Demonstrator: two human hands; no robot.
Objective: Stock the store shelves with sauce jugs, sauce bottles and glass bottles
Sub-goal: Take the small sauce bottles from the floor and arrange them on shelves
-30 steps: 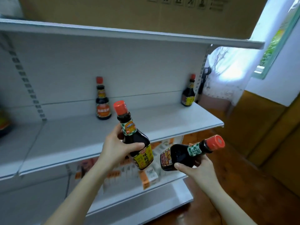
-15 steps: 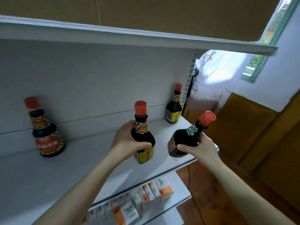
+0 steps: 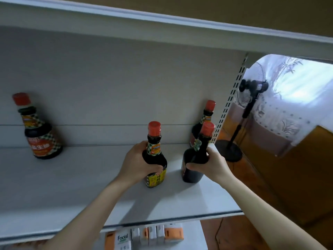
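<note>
Already a far bottle (image 3: 38,134) and a corner bottle (image 3: 207,114) stand on the shelf (image 3: 81,186). The left hand (image 3: 137,163) grips a third bottle (image 3: 155,156), the right hand (image 3: 211,165) a fourth bottle (image 3: 193,170). Lots of room is left.

Yellow-labelled bottle (image 3: 154,156) stands beside dark bottle (image 3: 192,173) on shelf (image 3: 72,177).

This looks like a small shop. White metal shelves (image 3: 72,186) hang on a rail with rows of slots (image 3: 229,103), like store racks. A dark sauce bottle (image 3: 41,139) with a red cap stands on one shelf, with others near it. Packs of facial tissues (image 3: 123,239) sit in a row below. A big brown box (image 3: 234,11) lies on top.
</note>
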